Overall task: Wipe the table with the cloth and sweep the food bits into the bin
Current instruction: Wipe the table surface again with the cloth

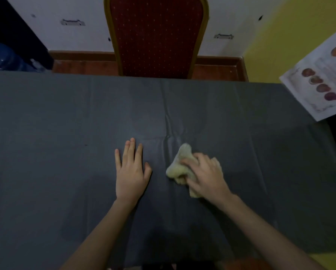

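The table (pixel 65 172) is covered with a dark grey cloth cover that has creases near the middle. My right hand (pixel 206 174) presses down on a crumpled pale yellow cloth (pixel 179 164) just right of the table's middle, fingers closed over it. Flat on the cover to the cloth's left lies my left hand (pixel 131 172), fingers spread, holding nothing. A tiny dark speck (pixel 86 145) sits on the cover further left. No bin is in view.
A red upholstered chair (pixel 155 36) with a gold frame stands behind the table's far edge. A printed sheet with food pictures (pixel 321 84) overhangs the far right corner. A blue water bottle (pixel 5 57) sits on the floor at far left.
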Demonstrator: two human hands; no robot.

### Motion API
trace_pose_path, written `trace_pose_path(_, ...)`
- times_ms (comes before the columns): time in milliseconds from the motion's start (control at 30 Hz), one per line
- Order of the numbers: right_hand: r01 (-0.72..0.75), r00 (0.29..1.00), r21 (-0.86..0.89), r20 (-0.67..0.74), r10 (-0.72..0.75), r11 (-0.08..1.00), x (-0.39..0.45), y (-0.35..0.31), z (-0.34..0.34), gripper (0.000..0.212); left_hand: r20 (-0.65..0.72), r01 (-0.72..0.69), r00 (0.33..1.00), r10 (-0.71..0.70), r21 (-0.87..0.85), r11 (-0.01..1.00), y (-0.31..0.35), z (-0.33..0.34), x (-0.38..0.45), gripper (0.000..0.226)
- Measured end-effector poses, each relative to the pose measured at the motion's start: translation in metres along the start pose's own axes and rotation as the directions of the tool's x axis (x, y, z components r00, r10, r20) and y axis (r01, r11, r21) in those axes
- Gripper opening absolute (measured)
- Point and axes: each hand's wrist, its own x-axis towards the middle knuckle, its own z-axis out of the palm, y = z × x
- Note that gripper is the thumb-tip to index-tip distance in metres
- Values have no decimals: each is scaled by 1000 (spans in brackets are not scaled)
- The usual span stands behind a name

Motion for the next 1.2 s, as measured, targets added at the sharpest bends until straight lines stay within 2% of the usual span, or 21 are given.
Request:
trace_pose_path(133,308,949,-50,92,-302,950,-79,24,5,62,-21,-2,1000,1,-37,999,1,-1,0,57)
trace_pose_path(167,327,941,-71,112,-319,942,-93,40,3,63,-27,-3,1000,1,-49,999,1,-1,0,57)
trace_pose_path(233,196,978,-94,86,-188,976,-114,76,-4,61,-33,-2,999,1,-54,999,1,0,-1,57)
trace_pose_path(300,-77,997,-50,-12,77,996,-125,109,-17,55,-37,14,999,-16,-56,998,4,0,-1,57)
trace_pose_path(333,-223,972,-5,-71,222,975,-126,123,-24,52,-41,37,998,-40,-68,997,8,0,-1,56)
trace_pose_path(400,-473,858,106,-169,485,875,-116,141,-36,46,-47,98,994,-103,-106,990,20,2,-3,54)
trace_pose_path(467,-603,737,214,-220,639,769,-98,145,-42,43,-42,169,983,-177,-148,974,35,4,-6,54)
trace_pose_path(533,-608,720,236,-236,652,758,-83,138,-42,40,-16,237,969,-245,-189,953,51,5,-9,56)
trace_pose_path(633,-533,798,187,-212,563,825,-68,115,-34,42,37,279,960,-278,-225,934,81,5,-17,56)
trace_pose_path(733,-391,901,158,-133,412,907,-65,89,-25,45,72,200,979,-189,-221,955,115,7,-32,43)
trace_pose_path(833,-323,938,276,-36,345,905,-78,86,-26,51,46,89,996,-80,-282,955,154,11,-54,21)
trace_pose_path(900,-337,918,474,-27,397,813,-93,93,-32,56,56,90,996,-74,-376,922,181,10,-67,15)
trace_pose_path(933,-377,887,516,-37,460,769,-101,98,-33,58,90,109,993,-79,-407,907,194,10,-71,14)
trace_pose_path(1000,-531,805,385,-50,592,755,-116,106,-36,62,189,160,979,-81,-447,880,216,12,-74,20)
trace_pose_path(1067,-634,754,246,-15,656,734,-129,114,-37,47,279,219,956,-93,-464,858,234,16,-72,38)
trace_pose_path(1100,-638,750,274,13,661,719,-134,118,-36,36,301,240,948,-107,-449,861,242,18,-70,46)
trace_pose_path(1133,-626,754,342,37,656,701,-138,121,-36,34,315,246,942,-113,-423,872,248,22,-67,50)
trace_pose_path(1200,-599,752,487,68,656,636,-145,126,-34,35,338,237,936,-100,-394,888,259,28,-61,44)
